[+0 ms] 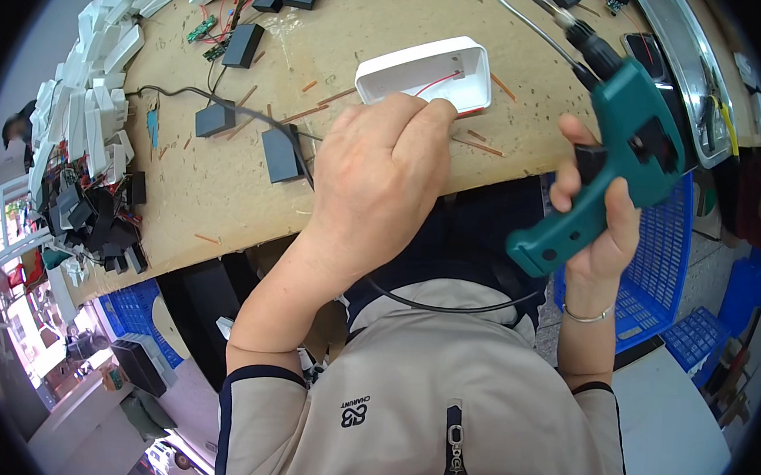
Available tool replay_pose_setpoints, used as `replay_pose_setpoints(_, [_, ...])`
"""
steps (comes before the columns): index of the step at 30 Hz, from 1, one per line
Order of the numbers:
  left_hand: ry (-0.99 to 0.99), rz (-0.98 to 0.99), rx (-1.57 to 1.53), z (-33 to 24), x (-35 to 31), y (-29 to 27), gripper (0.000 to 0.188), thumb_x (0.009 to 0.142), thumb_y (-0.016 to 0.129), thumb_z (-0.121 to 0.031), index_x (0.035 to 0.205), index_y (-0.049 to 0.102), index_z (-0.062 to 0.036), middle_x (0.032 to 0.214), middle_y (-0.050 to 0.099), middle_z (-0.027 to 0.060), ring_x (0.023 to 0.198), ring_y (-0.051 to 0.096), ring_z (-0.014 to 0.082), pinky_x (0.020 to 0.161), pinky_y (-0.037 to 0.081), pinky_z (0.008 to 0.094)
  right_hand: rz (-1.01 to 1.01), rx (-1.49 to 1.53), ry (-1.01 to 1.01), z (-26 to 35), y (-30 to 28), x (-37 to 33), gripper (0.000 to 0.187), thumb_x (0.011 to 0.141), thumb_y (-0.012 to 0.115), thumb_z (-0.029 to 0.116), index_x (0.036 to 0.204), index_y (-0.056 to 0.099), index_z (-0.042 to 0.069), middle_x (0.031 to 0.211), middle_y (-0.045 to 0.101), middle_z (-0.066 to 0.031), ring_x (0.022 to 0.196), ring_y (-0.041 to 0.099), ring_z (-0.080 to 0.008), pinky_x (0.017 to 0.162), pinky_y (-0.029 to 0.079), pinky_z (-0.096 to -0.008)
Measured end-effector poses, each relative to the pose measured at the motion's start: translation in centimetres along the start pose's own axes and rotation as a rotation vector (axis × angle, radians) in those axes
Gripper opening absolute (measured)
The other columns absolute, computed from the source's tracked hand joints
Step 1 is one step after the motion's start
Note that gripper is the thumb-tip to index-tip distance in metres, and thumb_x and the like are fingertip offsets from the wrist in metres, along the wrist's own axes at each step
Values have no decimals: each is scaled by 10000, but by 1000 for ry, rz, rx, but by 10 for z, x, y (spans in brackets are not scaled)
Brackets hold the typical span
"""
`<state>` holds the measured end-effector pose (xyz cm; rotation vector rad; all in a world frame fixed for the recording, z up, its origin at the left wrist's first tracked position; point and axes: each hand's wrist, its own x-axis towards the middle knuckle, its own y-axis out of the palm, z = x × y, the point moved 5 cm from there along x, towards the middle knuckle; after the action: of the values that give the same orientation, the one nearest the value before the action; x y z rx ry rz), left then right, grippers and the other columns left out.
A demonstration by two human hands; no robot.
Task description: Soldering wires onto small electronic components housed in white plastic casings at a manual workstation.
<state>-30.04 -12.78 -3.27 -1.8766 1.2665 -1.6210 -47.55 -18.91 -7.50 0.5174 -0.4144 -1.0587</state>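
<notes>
White housing [422,59], open-topped, red wire [440,81] inside

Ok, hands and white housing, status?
Right hand gripping green gun-shaped tool. Left hand at near edge of white housing, grip hidden. Red wire inside housing. Brown sticks scattered nearby.

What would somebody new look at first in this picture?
Probably the big green gun-shaped tool, held in the right grip on the right side. Next, maybe the open white plastic case at the upper middle, with the left grip at its near edge, and the heap of white plastic pieces along the table's left side.
</notes>
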Motion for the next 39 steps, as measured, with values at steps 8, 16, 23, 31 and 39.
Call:
replay_pose_setpoints(8, [-261,43,-388,0,3,1,131,711,596,-11,823,536,-42,694,491,85,549,519,232,467,421,316,-27,22,172,-22,24,22,532,867,470,221,1284,260,-35,1232,388,-267,1071,498,-309,809,487,-311])
replay_pose_setpoints(16, [-97,-25,-58,12,3,5,150,666,611,-44,803,553,-60,677,484,51,534,478,210,493,386,300,-51,4,202,-24,27,28,519,859,482,209,1260,287,-56,1217,409,-259,1089,480,-326,865,455,-350])
replay_pose_setpoints(23, [-64,-44,96,9,8,2,133,632,621,-61,756,575,-74,762,503,34,685,493,187,633,324,299,-49,-31,191,-24,28,29,525,851,493,207,1259,291,-55,1203,424,-259,1079,487,-329,872,449,-356])
replay_pose_setpoints(31, [-99,-85,36,24,17,6,72,624,625,-57,687,591,-48,891,537,46,794,507,201,718,319,328,-37,-25,176,-25,29,29,515,848,495,191,1257,297,-52,1197,431,-257,1076,488,-333,888,433,-382])
replay_pose_setpoints(39, [-48,-82,-15,24,21,12,72,627,619,-38,684,579,-22,864,538,52,757,521,197,751,357,346,-49,-87,138,-22,29,27,514,830,518,163,1248,310,-53,1173,457,-246,1033,523,-314,853,458,-378])
